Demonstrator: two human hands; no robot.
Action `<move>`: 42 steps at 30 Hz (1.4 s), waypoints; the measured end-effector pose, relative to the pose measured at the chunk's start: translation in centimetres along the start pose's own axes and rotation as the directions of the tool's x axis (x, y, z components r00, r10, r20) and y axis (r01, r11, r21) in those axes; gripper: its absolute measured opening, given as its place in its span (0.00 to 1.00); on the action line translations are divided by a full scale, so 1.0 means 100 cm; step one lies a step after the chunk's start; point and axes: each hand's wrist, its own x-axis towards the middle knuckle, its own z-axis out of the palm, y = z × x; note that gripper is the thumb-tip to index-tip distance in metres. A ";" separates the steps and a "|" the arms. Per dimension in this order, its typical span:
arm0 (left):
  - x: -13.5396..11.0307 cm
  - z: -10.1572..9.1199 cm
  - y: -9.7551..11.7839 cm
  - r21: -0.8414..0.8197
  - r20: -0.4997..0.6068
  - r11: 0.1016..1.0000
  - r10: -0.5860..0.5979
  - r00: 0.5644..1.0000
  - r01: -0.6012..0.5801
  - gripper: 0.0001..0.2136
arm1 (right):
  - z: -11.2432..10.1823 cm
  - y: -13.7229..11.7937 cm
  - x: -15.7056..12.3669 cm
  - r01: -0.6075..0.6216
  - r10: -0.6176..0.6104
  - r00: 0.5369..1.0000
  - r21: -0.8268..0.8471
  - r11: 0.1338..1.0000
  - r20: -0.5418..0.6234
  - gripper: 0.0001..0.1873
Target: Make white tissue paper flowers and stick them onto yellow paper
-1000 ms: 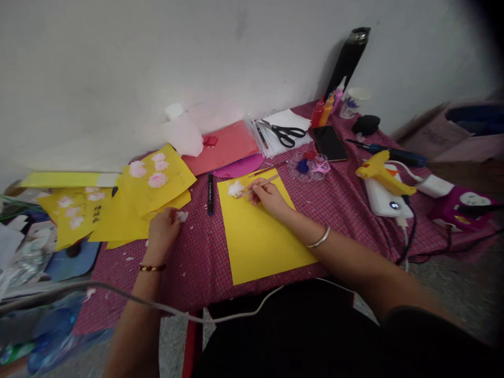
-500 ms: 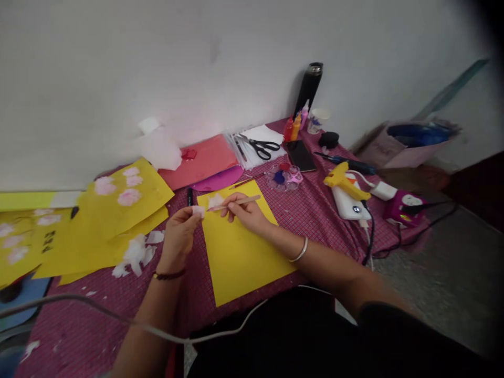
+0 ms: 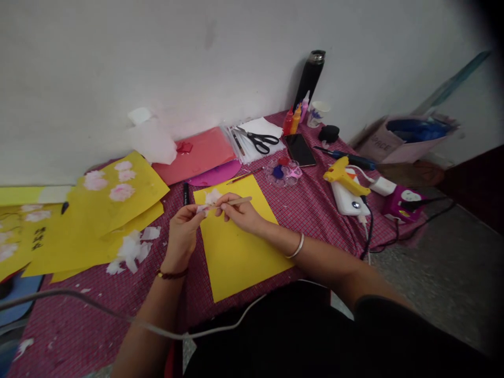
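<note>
My left hand (image 3: 184,233) pinches a small white-pink piece of tissue paper (image 3: 203,209) above the left edge of a yellow sheet (image 3: 236,252). My right hand (image 3: 241,214) grips a thin wooden stick (image 3: 236,201), its fingers closed, and the stick's left end meets the tissue piece. A white-pink tissue flower (image 3: 212,196) lies on the top left corner of the yellow sheet, just behind both hands. A black marker (image 3: 186,192) lies left of the sheet.
Yellow sheets with pink flowers (image 3: 118,194) and loose tissue scraps (image 3: 132,251) lie left. Red paper (image 3: 197,155), scissors (image 3: 260,139), a phone (image 3: 300,149), a paint palette (image 3: 284,173), a yellow glue gun (image 3: 344,176), a power bank and a black flask (image 3: 310,79) stand behind and right. A white cable (image 3: 118,315) crosses the front.
My left hand picked a tissue piece from the left and brought it to the stick in my right hand. Both hands now meet above the sheet's top left corner.
</note>
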 end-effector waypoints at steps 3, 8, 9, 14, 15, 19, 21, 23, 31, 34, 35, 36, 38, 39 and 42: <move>-0.002 0.001 0.000 0.052 -0.009 0.998 0.036 0.999 -0.035 0.09 | 0.001 -0.004 0.000 -0.010 0.010 1.000 -0.001 1.000 -0.008 0.11; -0.009 0.002 0.013 -0.119 -0.049 0.988 0.094 0.994 -0.099 0.11 | 0.000 -0.017 0.002 -0.022 0.031 0.996 0.095 0.995 -0.089 0.13; -0.009 0.002 0.017 -0.187 -0.035 0.977 0.096 0.995 -0.101 0.11 | -0.001 -0.020 0.003 -0.030 0.044 0.993 0.124 0.992 -0.109 0.14; 0.001 0.014 0.038 -0.263 0.074 0.963 0.086 0.994 -0.064 0.09 | -0.008 -0.032 0.008 -0.103 0.156 0.976 0.304 0.947 -0.154 0.18; 0.004 0.019 0.042 -0.252 0.101 0.966 0.089 0.991 -0.061 0.09 | -0.010 -0.033 0.010 -0.109 0.171 0.972 0.339 0.934 -0.160 0.19; 0.014 0.037 0.051 -0.135 0.136 0.983 0.146 0.980 -0.128 0.07 | -0.019 -0.037 0.015 -0.093 0.200 0.955 0.420 0.903 -0.219 0.17; 0.016 0.041 0.052 0.047 0.138 0.964 0.255 0.957 -0.263 0.06 | -0.023 -0.039 0.017 -0.090 0.232 0.934 0.452 0.887 -0.270 0.15; 0.016 0.041 0.051 0.282 0.235 0.851 0.387 0.892 -0.443 0.04 | -0.026 -0.041 0.019 -0.122 0.316 0.901 0.526 0.842 -0.296 0.11; 0.026 0.032 0.036 0.234 0.152 0.915 0.300 0.942 -0.329 0.05 | -0.027 -0.038 0.022 -0.248 0.457 0.884 0.736 0.629 -0.093 0.05; 0.028 0.035 0.035 0.152 0.146 0.970 0.167 0.975 -0.189 0.06 | -0.027 -0.032 0.025 -0.222 0.433 0.880 0.635 0.740 -0.197 0.04; 0.027 0.035 0.036 0.185 0.179 0.963 0.162 0.971 -0.194 0.07 | -0.027 -0.030 0.025 -0.243 0.481 0.849 0.645 0.724 -0.220 0.06; 0.026 0.036 0.038 0.237 0.226 0.943 0.181 0.957 -0.235 0.07 | -0.027 -0.029 0.026 -0.281 0.550 0.806 0.678 0.679 -0.217 0.08; 0.025 0.034 0.042 0.351 0.358 0.852 0.262 0.896 -0.389 0.07 | -0.027 -0.027 0.026 -0.367 0.679 0.721 0.755 0.543 -0.138 0.11; 0.027 0.031 0.044 0.389 0.424 0.790 0.302 0.854 -0.473 0.08 | -0.028 -0.027 0.026 -0.396 0.714 0.695 0.780 0.484 -0.090 0.12; 0.040 0.019 0.045 0.478 0.568 0.604 0.341 0.749 -0.638 0.14 | -0.032 -0.027 0.025 -0.393 0.709 0.704 0.806 0.443 -0.046 0.12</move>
